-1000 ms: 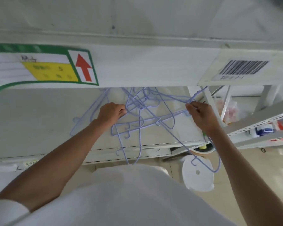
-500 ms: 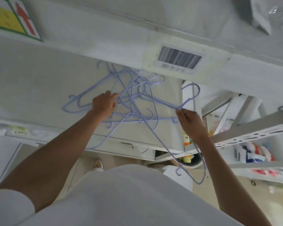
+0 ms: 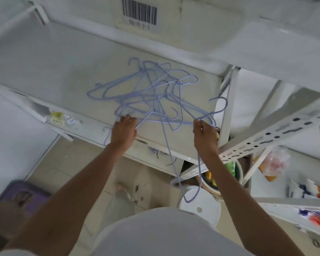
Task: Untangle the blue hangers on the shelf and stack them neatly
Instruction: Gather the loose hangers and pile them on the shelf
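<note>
Change: both hands have drawn back toward the shelf's front edge.
Left hand (image 3: 123, 130): fingers curled round hanger wires.
Right hand (image 3: 203, 133): pinches one hanger (image 3: 218, 109).
Hangers (image 3: 148, 93): tangled on shelf (image 3: 63, 71).

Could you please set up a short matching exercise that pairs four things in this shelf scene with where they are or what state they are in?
Things:
1. blue hangers
2. barcode label
3. white stool
4. right hand

Places or states:
A. stuck on the front edge of the upper shelf
B. pinching a hanger wire near its hook
C. lying in a tangle on the shelf board
D. standing on the floor below the shelf

Pairs: 1-C, 2-A, 3-D, 4-B
</note>
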`<state>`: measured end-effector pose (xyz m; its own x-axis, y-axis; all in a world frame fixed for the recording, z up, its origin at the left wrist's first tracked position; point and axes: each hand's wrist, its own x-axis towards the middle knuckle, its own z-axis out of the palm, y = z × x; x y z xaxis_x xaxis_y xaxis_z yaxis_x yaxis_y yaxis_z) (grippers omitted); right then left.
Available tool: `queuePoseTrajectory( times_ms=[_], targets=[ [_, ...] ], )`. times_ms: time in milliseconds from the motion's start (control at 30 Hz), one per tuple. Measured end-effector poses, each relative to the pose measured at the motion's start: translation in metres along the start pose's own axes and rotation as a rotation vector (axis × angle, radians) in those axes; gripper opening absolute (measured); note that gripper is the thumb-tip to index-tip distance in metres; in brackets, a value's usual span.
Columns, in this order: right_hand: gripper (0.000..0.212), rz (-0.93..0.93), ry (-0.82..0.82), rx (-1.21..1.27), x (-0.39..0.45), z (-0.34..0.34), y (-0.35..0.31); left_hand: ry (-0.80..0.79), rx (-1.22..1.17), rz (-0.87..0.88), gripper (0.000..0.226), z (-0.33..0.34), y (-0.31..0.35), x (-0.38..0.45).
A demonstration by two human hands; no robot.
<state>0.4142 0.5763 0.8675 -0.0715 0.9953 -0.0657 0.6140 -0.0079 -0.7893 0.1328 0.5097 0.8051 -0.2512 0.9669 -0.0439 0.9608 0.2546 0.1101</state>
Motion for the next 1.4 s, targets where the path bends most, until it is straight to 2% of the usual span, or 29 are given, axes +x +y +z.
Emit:
queuePoseTrajectory(
  times_ms=[100, 233, 300, 467, 600, 733, 833, 967, 1100, 1167, 1233, 1333, 1400],
  targets=[
    [0.048, 0.059, 0.006, 0.018, -0.005, 0.006, 0.0, -0.002, 0.035, 0.007, 0.022, -0.002, 0.007, 0.004],
    [0.049, 0.162, 0.085, 0.044, -0.018, 0.021, 0.0, -0.012, -0.077, -0.003, 0.01, -0.003, 0.007, 0.009],
    [0.048, 0.189, 0.117, 0.089, -0.027, 0.034, -0.004, 0.014, -0.145, -0.029, 0.011, -0.003, 0.003, 0.012],
    [0.045, 0.366, 0.168, 0.409, -0.047, 0.066, -0.013, -0.009, -0.298, -0.008, 0.011, -0.002, -0.001, 0.013],
    [0.046, 0.283, 0.18, 0.561, -0.056, 0.084, -0.032, -0.028, -0.344, 0.045, 0.01, 0.0, -0.001, 0.016],
    [0.045, 0.078, 0.175, 0.395, -0.058, 0.073, -0.05, -0.001, -0.363, 0.079, 0.01, 0.004, -0.007, 0.018],
    [0.044, 0.002, 0.198, 0.343, -0.062, 0.053, -0.058, -0.012, -0.405, 0.08, 0.01, 0.005, -0.01, 0.02],
    [0.044, 0.051, 0.272, 0.476, -0.047, 0.039, -0.074, -0.03, -0.457, 0.097, 0.012, 0.005, -0.013, 0.021],
    [0.046, 0.109, 0.346, 0.632, 0.003, 0.064, -0.103, -0.021, -0.403, 0.13, 0.021, -0.005, -0.017, 0.023],
    [0.045, 0.164, 0.386, 0.621, 0.035, 0.084, -0.113, 0.003, -0.356, 0.147, 0.02, -0.017, -0.025, 0.026],
    [0.044, 0.247, 0.33, 0.549, 0.065, 0.097, -0.116, 0.019, -0.29, 0.176, 0.022, -0.029, -0.038, 0.032],
    [0.031, 0.406, 0.067, 0.398, 0.089, 0.099, -0.104, 0.04, -0.233, 0.176, 0.025, -0.043, -0.063, 0.035],
    [0.021, 0.432, -0.029, 0.337, 0.088, 0.098, -0.093, 0.08, -0.199, 0.143, 0.026, -0.048, -0.077, 0.029]
  ],
)
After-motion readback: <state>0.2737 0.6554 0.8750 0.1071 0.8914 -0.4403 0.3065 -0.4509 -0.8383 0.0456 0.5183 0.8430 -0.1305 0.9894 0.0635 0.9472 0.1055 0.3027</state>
